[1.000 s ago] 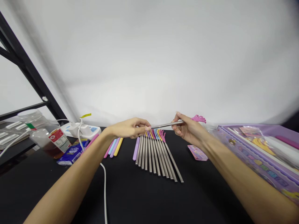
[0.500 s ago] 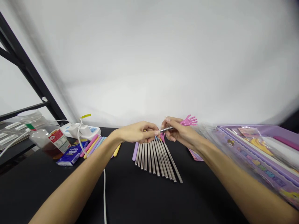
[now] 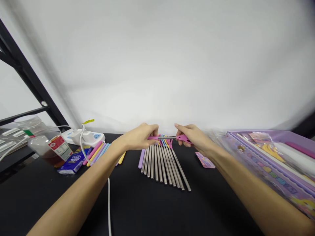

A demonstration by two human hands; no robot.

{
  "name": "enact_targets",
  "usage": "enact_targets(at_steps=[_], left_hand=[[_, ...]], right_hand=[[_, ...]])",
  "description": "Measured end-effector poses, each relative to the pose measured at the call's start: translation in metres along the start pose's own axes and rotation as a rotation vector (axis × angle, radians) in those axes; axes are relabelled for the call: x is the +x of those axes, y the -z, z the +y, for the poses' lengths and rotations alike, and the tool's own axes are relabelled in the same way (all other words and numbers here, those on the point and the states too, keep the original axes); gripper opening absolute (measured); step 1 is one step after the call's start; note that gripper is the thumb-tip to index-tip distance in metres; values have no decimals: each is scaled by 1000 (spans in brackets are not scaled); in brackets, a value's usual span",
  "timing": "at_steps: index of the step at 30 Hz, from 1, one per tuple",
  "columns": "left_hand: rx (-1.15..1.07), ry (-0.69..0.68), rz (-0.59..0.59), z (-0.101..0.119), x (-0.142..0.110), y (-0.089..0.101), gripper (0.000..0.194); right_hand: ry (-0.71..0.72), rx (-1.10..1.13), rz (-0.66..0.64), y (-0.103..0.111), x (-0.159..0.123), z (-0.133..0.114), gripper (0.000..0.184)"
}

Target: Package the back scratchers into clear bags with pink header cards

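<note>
My left hand [image 3: 140, 137] is closed around the pink handle of a back scratcher [image 3: 167, 137]. The thin metal rod of the scratcher shows between the hands, level above the table. My right hand [image 3: 193, 136] pinches the pink hand-shaped head at the other end, partly hidden by the fingers. Just below both hands, several metal rods [image 3: 162, 167] with coloured far ends lie fanned out on the black table. A purple handle [image 3: 141, 158] lies along their left side.
Coloured handles [image 3: 98, 152] lie beside a blue packet [image 3: 73, 161], a bottle [image 3: 50, 150] and a white power strip [image 3: 94, 137] at left. A white cable [image 3: 109, 203] crosses the table. At right are a pink card [image 3: 205, 160] and a purple box [image 3: 268, 173].
My hands have moved apart. A pink handle now shows at my left fingers, where metal showed before. My right hand has shifted its grip onto the pink head and turned it.
</note>
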State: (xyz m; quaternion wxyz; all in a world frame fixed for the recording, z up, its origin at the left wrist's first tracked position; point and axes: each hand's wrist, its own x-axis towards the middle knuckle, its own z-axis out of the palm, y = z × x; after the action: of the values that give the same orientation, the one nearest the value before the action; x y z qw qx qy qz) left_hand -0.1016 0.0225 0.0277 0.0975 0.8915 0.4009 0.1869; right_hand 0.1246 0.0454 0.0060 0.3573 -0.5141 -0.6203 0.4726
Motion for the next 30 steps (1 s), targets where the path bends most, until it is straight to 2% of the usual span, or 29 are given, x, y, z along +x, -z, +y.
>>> enact_targets(at_steps=[3,8,11,13,17,19,23,26,30], left_hand=[[-112,35,-64,4,-2,3,16],[-540,78,-254,5,-4,5,21],[-554,86,-287,8,-3,8,22],[-453,74,-255,11,-2,9,26],[-196,-4,-161,15,0,7,31],[-127,-29,-166,17,1,4,28],[7,-93,-108,22,4,-3,18],[55,-108,-71,26,4,-7,14],[-69,-62,-147,28,-2,-2,17]], right_hand=[[165,-155,67,-4,-3,1,51],[487,-268,86,-6,-6,2,53],[557,-250,81,-7,-6,2,51],[569,-253,6,-4,-8,-1,45],[438,-360,-393,12,-15,-16,25],[418,-470,-495,20,-20,-24,26],[433,-761,-459,22,-27,-31,28],[396,-850,-386,15,-31,-28,32],[428,-887,-296,17,-39,-26,43]])
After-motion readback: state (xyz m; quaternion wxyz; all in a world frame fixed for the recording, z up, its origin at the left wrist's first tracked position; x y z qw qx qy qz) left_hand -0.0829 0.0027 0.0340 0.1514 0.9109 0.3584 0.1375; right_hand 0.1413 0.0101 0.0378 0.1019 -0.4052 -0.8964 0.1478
